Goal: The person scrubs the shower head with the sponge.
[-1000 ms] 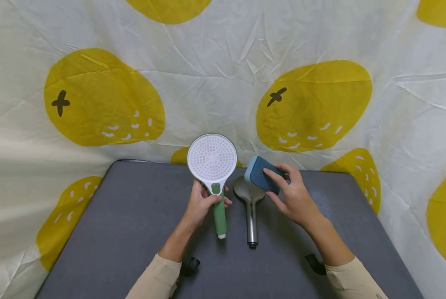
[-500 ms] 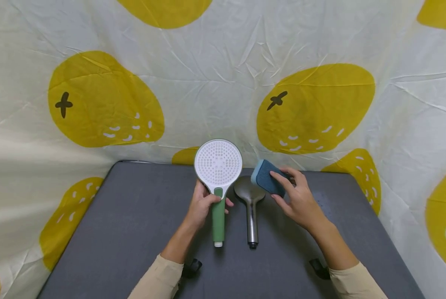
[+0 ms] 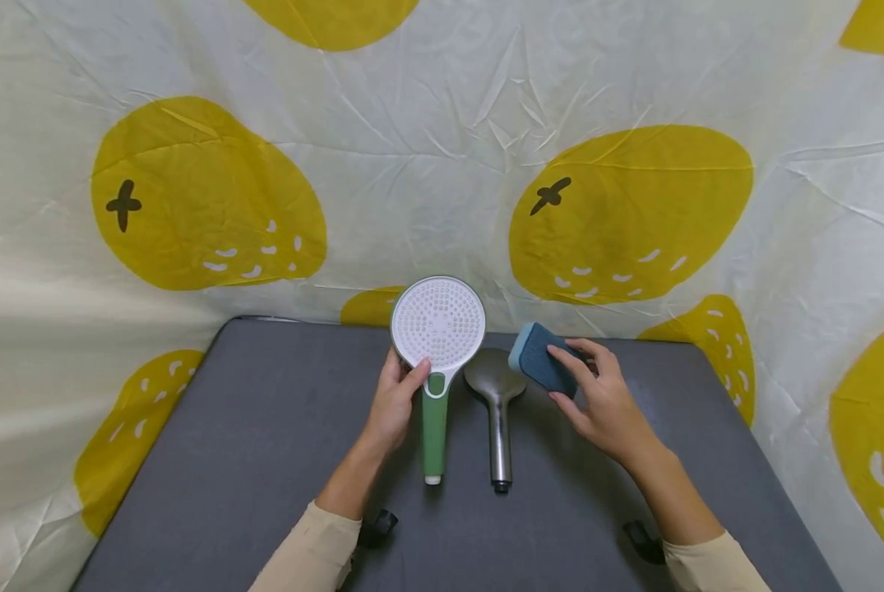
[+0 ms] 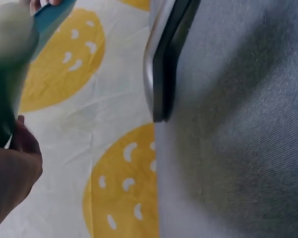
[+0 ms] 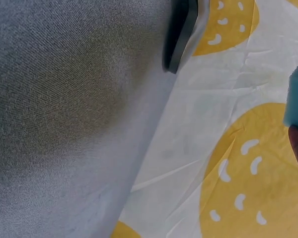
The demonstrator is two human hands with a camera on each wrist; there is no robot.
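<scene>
My left hand point(image 3: 400, 395) grips a shower head point(image 3: 437, 325) with a white round face and a green handle point(image 3: 434, 432), just below the face, holding it upright over the grey table point(image 3: 264, 444). The handle shows blurred in the left wrist view point(image 4: 5, 74). My right hand point(image 3: 593, 390) holds a blue sponge point(image 3: 541, 360) tilted, to the right of the white face. The sponge's edge shows in the right wrist view point(image 5: 297, 99). A metal shower head point(image 3: 495, 395) lies on the table between my hands, handle toward me.
A white cloth with large yellow fruit shapes point(image 3: 619, 214) hangs behind and around the table. The table's far edge point(image 4: 156, 74) meets the cloth. Two dark clips point(image 3: 382, 522) sit near my sleeves at the front.
The white shower head moved slightly right, and my left hand slid up to its neck. The sponge and my right hand shifted a little right and down.
</scene>
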